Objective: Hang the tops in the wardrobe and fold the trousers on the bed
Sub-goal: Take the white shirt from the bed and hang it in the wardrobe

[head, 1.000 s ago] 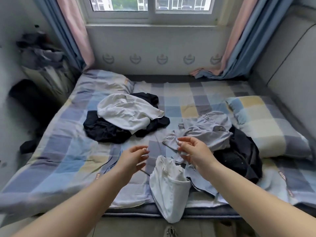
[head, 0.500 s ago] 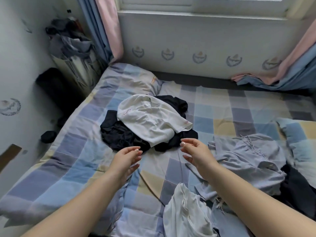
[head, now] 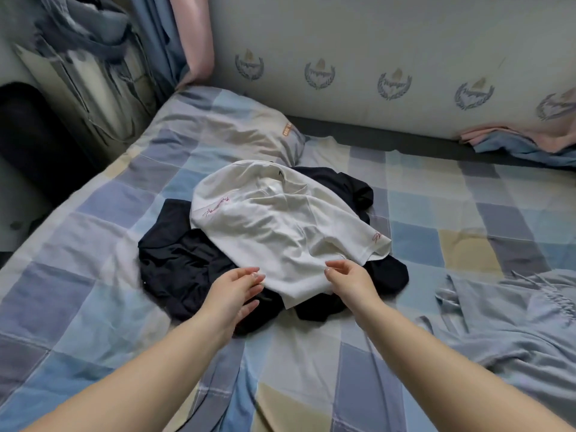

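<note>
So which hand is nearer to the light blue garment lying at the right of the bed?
Right. The right hand is at the white top's near edge, closer to the light blue garment; the left hand is farther left.

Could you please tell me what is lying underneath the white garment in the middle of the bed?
A crumpled dark garment sticks out from under the white garment on several sides. Its middle is covered, so anything else beneath cannot be seen.

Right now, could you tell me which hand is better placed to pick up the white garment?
Right hand, marginally: its fingertips sit over the white garment; the left hand only reaches its edge.
</note>
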A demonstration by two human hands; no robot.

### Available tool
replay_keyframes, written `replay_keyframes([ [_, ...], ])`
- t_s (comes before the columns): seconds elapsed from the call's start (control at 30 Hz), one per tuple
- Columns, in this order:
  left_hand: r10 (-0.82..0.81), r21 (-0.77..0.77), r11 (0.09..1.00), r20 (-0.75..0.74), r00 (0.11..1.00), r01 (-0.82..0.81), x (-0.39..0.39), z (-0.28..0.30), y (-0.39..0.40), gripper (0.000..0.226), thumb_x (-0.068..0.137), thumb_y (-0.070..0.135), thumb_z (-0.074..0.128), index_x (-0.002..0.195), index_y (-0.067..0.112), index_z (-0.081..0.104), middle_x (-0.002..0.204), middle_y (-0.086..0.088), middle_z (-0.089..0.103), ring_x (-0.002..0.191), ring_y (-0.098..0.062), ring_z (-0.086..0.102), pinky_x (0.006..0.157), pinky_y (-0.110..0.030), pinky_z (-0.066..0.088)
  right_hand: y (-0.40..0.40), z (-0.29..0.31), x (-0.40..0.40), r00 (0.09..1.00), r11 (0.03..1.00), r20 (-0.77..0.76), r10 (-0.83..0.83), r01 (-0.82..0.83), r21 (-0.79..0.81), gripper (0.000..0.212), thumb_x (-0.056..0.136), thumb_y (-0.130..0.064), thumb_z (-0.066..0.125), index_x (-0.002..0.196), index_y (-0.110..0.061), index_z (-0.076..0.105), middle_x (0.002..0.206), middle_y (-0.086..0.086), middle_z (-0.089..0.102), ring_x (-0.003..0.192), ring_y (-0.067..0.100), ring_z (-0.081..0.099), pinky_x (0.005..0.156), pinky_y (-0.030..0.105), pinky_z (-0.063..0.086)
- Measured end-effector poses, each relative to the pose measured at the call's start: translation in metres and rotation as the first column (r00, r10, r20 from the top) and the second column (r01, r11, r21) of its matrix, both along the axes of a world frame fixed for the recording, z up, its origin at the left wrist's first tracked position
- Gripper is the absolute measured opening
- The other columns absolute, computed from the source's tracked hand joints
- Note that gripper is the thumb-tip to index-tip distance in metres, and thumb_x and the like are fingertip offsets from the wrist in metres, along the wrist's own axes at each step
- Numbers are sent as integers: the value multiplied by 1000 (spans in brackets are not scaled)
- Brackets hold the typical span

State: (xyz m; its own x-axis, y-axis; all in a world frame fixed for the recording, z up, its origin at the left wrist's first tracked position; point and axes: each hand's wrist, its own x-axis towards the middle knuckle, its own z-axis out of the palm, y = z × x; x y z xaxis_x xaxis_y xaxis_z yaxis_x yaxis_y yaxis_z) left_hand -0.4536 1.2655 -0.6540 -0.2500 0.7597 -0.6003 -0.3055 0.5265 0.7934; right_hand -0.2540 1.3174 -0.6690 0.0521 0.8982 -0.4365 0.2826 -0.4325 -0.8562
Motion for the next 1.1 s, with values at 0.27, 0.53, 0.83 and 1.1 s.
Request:
replay_keyframes([
  [0.27, -194, 247, 913, -439, 877, 325, 19, -115, 128, 22, 91, 9, 56, 107, 23, 61, 107, 5, 67, 107, -10, 60, 85, -17, 45, 122, -92, -13, 942, 981, 332, 58, -115, 155, 41, 92, -18, 54, 132, -13, 53, 144, 2, 46, 124, 16, 50, 91, 21, 34],
  [0.53, -421, 204, 819, -421, 803, 537, 50, -193, 166, 78, 77, 29, 71, 146, 27, 34, 138, 15, 38, 136, -5, 33, 111, -23, 28, 155, -159, -17, 852, 963, 508, 126, -228, 145, 20, 91, -23, 58, 109, -17, 64, 122, 7, 62, 115, 19, 55, 88, 25, 40],
  [0.83, -240, 199, 944, -127, 962, 262, 68, -202, 181, 36, 81, 46, 69, 85, 11, 63, 80, -5, 68, 77, -17, 64, 74, -30, 50, 119, -179, -19, 849, 931, 477, 228, -333, 148, 35, 88, -32, 58, 123, -34, 60, 120, -9, 64, 111, 11, 57, 92, 30, 46],
  [1.1, -141, 142, 966, -406, 903, 215, 63, -161, 107, 16, 90, 23, 63, 81, 11, 67, 77, -5, 71, 82, -21, 67, 74, -30, 50, 41, -131, 0, 767, 865, 564, 307, -472, 171, 20, 86, -45, 53, 96, -34, 67, 85, -17, 54, 82, 0, 51, 70, 14, 39],
])
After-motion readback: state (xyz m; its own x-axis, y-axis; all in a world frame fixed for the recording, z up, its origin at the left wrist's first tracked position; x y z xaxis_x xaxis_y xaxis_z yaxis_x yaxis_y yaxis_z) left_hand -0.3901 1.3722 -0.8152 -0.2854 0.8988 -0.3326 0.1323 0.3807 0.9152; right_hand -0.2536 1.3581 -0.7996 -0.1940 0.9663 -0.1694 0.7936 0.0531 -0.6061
